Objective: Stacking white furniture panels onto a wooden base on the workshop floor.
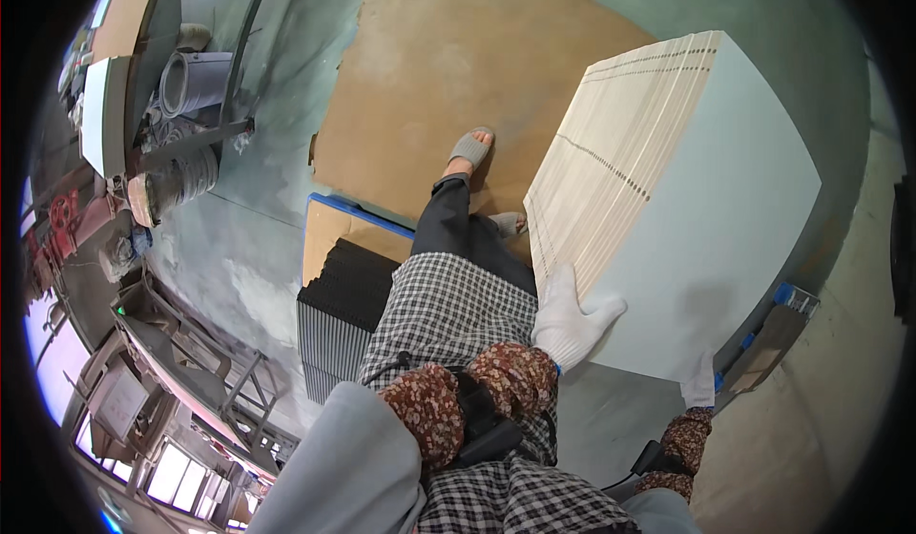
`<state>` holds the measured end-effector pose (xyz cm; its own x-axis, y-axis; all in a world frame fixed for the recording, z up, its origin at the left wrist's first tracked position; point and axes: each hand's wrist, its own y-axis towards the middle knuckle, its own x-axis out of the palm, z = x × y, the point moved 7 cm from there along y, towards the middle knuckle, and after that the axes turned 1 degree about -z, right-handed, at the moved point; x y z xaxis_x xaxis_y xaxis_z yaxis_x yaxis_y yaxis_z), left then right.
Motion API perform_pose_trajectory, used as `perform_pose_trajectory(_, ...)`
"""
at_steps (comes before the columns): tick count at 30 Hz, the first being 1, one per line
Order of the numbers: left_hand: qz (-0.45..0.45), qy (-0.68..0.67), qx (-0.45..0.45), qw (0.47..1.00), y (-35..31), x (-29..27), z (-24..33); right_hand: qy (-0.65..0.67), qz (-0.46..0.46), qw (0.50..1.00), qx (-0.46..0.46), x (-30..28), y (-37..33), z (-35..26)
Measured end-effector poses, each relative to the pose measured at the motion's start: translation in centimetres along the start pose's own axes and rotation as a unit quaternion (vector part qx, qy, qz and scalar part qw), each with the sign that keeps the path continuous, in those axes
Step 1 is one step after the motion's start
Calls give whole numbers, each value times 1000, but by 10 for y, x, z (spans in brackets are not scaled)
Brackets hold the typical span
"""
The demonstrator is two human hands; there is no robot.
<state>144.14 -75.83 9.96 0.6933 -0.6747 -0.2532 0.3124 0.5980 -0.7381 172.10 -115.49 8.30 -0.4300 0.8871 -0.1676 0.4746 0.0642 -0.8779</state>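
A thick stack of flat panels (pixel 711 219) stands to the right, with a smooth pale grey-blue top. Its cream layered side (pixel 620 143) shows rows of small dark marks. My left hand (pixel 571 322), in a white glove, lies against the stack's near left corner. Its fingers are stretched along the layered side and the thumb is spread over the top face. At the near right corner, my right hand (pixel 699 381), also white-gloved, touches the edge with its fingers extended. Part of that hand is hidden by the stack's edge.
Brown board (pixel 410 76) covers the floor ahead. Beside my left leg stands a pile of black ribbed pieces (pixel 339 314) by a blue-edged board (pixel 358 214). A pallet (pixel 768 343) with blue parts sits right of the stack. Metal racks (pixel 205 362) and rolls (pixel 196 83) line the left.
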Motion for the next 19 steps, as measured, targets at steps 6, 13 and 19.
perform_pose_trajectory(6,-37,-15,-23,999,2,5,1,17,-49,998,25,-25,6,4)
perform_pose_trajectory(13,-19,-7,8,1000,2,9,2,-292,-69,949,-99,-43,14,-4)
perform_pose_trajectory(19,-84,12,-25,996,22,-3,0,-293,-94,948,-77,-28,46,-32)
